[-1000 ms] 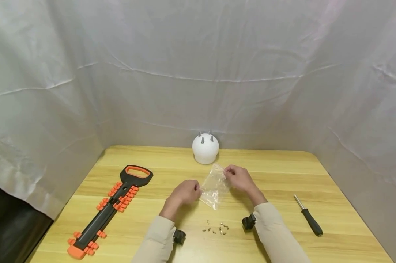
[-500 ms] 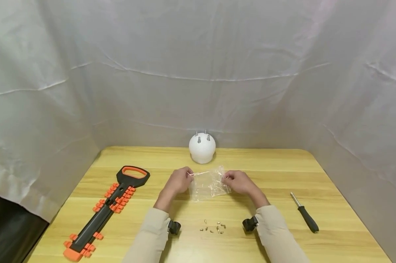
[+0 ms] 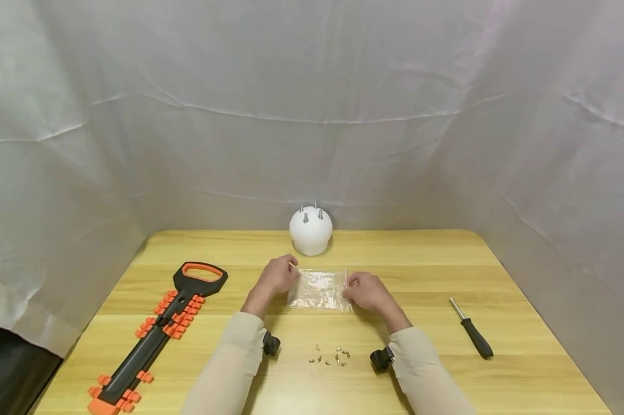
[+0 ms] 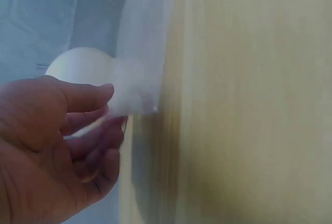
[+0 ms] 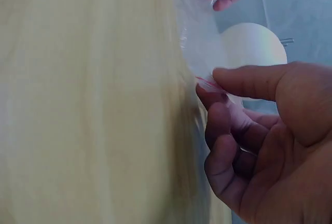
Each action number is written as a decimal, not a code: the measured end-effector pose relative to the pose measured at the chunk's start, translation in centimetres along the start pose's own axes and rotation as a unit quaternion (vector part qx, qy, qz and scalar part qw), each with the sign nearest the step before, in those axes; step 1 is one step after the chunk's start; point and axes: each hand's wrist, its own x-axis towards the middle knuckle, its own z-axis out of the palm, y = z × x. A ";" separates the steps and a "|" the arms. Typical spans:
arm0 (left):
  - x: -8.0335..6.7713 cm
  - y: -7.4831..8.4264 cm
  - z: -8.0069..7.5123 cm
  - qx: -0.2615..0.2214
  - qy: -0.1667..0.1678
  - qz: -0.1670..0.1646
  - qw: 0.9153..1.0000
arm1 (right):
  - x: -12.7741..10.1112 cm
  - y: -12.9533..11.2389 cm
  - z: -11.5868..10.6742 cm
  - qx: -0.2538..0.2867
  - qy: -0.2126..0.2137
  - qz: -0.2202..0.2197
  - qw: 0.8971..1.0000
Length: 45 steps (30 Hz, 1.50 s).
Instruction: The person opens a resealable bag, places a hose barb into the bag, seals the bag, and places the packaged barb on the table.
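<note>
A clear plastic zip bag (image 3: 320,290) is stretched flat between my two hands above the table, with a red seal strip (image 5: 208,84) at its right end. My left hand (image 3: 279,275) pinches the bag's left end; in the left wrist view the thumb (image 4: 96,95) lies over the film. At the seal end, my right hand (image 3: 367,291) grips the edge between thumb and forefinger, its other fingers curled. Nearer to me, several small brass-coloured pointed pieces (image 3: 338,358) lie scattered on the wood.
Behind the bag stands a white rounded object (image 3: 310,233) with several metal studs on top. A black and orange rack-like tool (image 3: 151,340) lies on the left of the table (image 3: 405,253). To the right is a screwdriver (image 3: 476,339) with a black handle. Grey curtains (image 3: 312,161) enclose the table.
The bag, slanted and bunched a second ago, now spreads out level. My left hand has moved forward and left with its end. The scene has shifted slightly left in the head view.
</note>
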 end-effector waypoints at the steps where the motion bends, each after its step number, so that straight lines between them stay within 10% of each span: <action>1: -0.1 0.1 0.1 0.005 0.006 0.003 1.000 | 0.0 -0.1 0.1 -0.007 0.004 0.002 1.000; 6: -1.0 1.0 0.8 0.014 0.018 0.042 0.999 | 0.2 0.0 0.2 -0.007 0.001 0.013 1.000; 11: -1.7 2.1 1.8 -0.007 -0.041 0.089 0.995 | 0.3 0.2 0.4 0.006 -0.006 0.021 1.000; 28: -2.1 2.6 4.1 -0.056 -0.101 0.110 0.987 | 0.0 0.1 0.7 0.079 0.008 0.001 0.997; 34: -2.0 2.5 4.2 -0.106 -0.098 0.088 0.986 | 0.1 -0.1 0.8 0.197 -0.018 -0.001 0.980; 45: -1.8 2.9 4.1 -0.152 -0.090 0.052 0.983 | 0.2 -0.1 1.5 0.219 -0.033 -0.019 0.975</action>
